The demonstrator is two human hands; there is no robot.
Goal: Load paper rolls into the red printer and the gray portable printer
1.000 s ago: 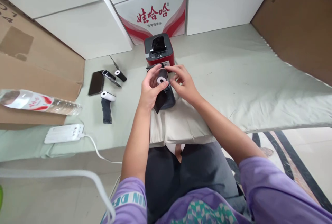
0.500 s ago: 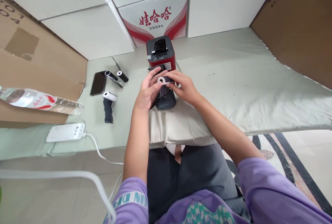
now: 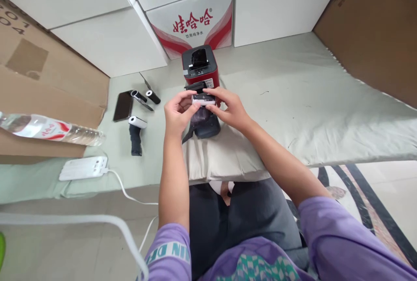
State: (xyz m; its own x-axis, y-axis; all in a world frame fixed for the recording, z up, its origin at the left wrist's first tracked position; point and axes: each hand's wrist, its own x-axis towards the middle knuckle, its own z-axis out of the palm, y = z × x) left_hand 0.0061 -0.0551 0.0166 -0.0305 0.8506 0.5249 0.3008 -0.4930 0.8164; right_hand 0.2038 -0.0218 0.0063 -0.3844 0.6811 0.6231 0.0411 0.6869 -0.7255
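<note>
Cardboard forms the large box [image 3: 65, 61] at the far left, marked with printed digits and a taped patch; its contents are out of sight. Against it lies a clear bottle [image 3: 52, 128] on its side, with a red-and-white label; I cannot judge how much liquid it holds. Below it, a white power bank [image 3: 84, 168] sits near the front edge of the pale green cloth [image 3: 276, 81], its thin cable [image 3: 122, 185] running off that edge. Next come a flat black slab [image 3: 122, 106] like a phone, a curled dark piece [image 3: 139, 96] beside it, a black roll [image 3: 153, 97], and, nearer the person, a white roll [image 3: 137, 122] with a dark strip trailing from it. At the centre, the left hand [image 3: 178, 109] grips one end of a held roll [image 3: 204, 100], white with black along its top, between thumb and fingers; the right hand [image 3: 230, 105] pinches the other end. This roll is above a small dark device [image 3: 207, 127], partly hiding it, so whether they touch is unclear. Just behind the hands stands a red-and-black machine [image 3: 200, 72], dark material sticking up from its top; it covers the lower edge of a carton [image 3: 192, 20] with red lettering, whose inside is hidden. At the far right stands a brown box [image 3: 374, 38], contents likewise unseen.
</note>
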